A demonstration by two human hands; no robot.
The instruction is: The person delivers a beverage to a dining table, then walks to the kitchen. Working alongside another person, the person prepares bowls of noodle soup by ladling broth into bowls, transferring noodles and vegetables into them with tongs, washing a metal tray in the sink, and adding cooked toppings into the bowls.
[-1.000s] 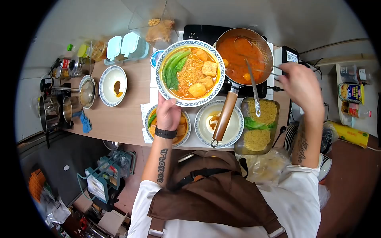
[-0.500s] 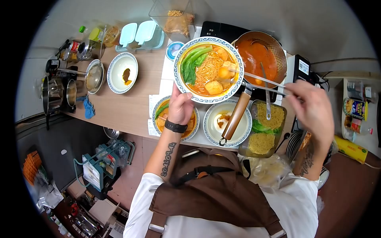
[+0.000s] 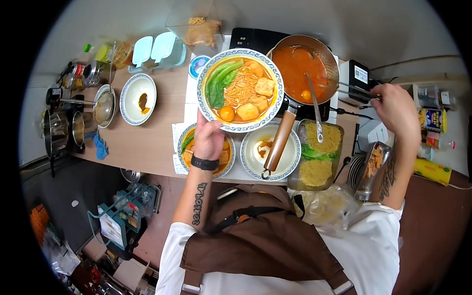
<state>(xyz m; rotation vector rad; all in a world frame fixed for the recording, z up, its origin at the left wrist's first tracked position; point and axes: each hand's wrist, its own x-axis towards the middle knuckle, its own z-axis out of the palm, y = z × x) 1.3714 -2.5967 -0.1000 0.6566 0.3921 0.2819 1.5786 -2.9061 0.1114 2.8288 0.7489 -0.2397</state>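
Observation:
My left hand [image 3: 209, 140] grips the near rim of a blue-patterned noodle bowl [image 3: 241, 129], held up over the counter. In it are noodles, leafy greens [image 3: 220, 83], fried tofu pieces [image 3: 265, 87] and a round orange-stained egg [image 3: 226, 114]. To the right, my right hand [image 3: 397, 109] is closed around thin chopsticks [image 3: 356, 91], whose tips point left over the edge of the pan [image 3: 334, 55]. The pan holds red-orange soup, a ladle [image 3: 314, 105] and another egg [image 3: 306, 95]. Its wooden handle [image 3: 280, 143] crosses a bowl with white and brown seasoning [image 3: 246, 160].
A filled noodle bowl [image 3: 231, 172] stands beneath my left wrist. The tray [image 3: 294, 183] holds noodle cakes and greens. A seasoned bowl [image 3: 124, 96], a strainer [image 3: 104, 109] and blue-lidded containers [image 3: 163, 46] are at left. A metal container of fried pieces [image 3: 365, 189] lies by my right forearm.
The chopsticks have left the bowl and moved right with my right hand. An egg now shows at the bowl's near left. The whole view has shifted slightly.

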